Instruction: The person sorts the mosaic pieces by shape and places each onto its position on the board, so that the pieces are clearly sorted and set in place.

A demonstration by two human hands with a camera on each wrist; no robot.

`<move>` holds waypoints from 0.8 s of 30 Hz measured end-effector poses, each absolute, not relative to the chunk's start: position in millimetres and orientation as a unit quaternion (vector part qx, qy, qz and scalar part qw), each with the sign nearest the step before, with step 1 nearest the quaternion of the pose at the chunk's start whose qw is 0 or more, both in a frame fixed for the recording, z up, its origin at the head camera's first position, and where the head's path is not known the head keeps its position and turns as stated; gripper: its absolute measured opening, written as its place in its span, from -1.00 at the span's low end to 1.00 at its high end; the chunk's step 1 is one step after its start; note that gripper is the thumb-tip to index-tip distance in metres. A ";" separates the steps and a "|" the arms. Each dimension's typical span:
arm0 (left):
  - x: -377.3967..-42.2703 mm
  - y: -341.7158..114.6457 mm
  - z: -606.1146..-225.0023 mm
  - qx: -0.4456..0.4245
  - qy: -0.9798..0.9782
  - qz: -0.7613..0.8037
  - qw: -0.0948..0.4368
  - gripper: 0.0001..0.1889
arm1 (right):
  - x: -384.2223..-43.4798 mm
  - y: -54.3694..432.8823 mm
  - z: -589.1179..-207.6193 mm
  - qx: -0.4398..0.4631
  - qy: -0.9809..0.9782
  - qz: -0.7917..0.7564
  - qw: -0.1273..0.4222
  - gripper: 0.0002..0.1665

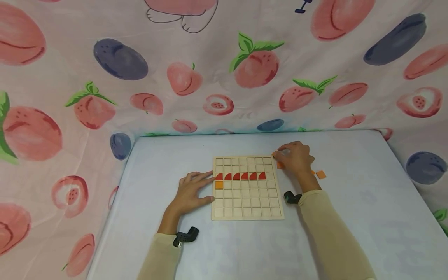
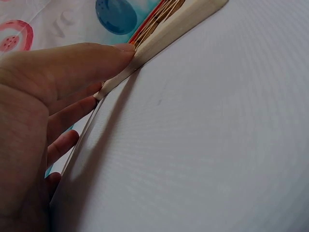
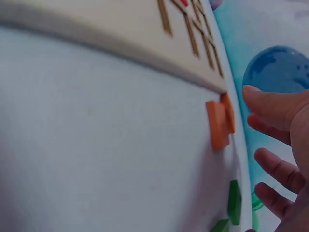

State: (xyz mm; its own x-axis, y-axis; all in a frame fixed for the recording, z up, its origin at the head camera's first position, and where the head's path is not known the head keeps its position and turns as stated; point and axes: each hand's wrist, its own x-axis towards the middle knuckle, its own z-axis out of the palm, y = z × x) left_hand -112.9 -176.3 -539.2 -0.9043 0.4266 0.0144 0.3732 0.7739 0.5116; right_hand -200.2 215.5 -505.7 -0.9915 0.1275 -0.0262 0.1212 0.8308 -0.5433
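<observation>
A pale wooden grid board lies on the white table. A row of red quarter-circle pieces crosses its upper part, with one orange square tile below the leftmost. My left hand touches the board's left edge, fingers spread; its thumb meets the side. At the upper right corner, my right hand reaches over loose orange tiles. In the right wrist view its thumb stands apart from two orange tiles, with no piece between thumb and fingers. The hand partly hides these tiles from above.
Another orange tile lies right of my right wrist. Green pieces appear low in the right wrist view. Behind the table hangs a fruit-print cloth. Each wrist wears a black camera.
</observation>
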 end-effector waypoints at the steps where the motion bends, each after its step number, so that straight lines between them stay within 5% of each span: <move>1: -112.8 -176.2 -539.2 0.212 0.940 0.261 0.051 -0.27 | -200.3 216.6 -506.8 -0.070 -0.958 0.279 0.000 -0.60; 24: -112.6 -176.1 -539.4 0.215 0.940 0.262 0.042 -0.27 | -196.4 214.4 -510.8 -0.086 -0.954 0.287 -0.006 -0.69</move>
State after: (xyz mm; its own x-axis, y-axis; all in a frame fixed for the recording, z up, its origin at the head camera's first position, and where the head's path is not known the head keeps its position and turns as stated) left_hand -112.6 -176.1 -539.4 -0.9040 0.4264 0.0330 0.3818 0.7699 0.5115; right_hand -196.4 214.4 -510.8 -0.9852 0.1605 -0.0599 0.1669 0.8210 -0.5459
